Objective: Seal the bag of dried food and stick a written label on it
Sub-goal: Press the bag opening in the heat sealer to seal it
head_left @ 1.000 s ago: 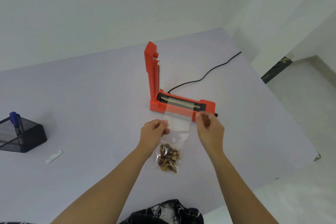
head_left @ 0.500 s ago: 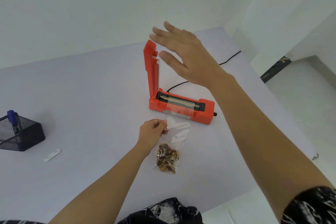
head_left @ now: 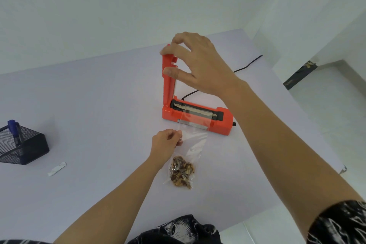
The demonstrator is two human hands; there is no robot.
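A clear plastic bag (head_left: 193,142) with brown dried food (head_left: 181,171) at its near end lies on the table, its open end laid across the black sealing strip of an orange heat sealer (head_left: 198,116). The sealer's lever arm (head_left: 168,83) stands upright. My left hand (head_left: 165,143) pinches the bag's left edge near the sealer. My right hand (head_left: 195,61) grips the top of the raised lever arm, fingers over its tip and thumb on its side. A small white label strip (head_left: 57,168) lies on the table at the left.
A black mesh holder (head_left: 21,145) with a blue pen (head_left: 14,130) stands at the left edge. The sealer's black cord (head_left: 247,66) runs off to the back right. The table's right edge (head_left: 316,125) drops to a white floor.
My right hand let go of the bag's right edge, rose above the sealer and closed on the top of the upright lever arm. The left hand kept its pinch on the bag.
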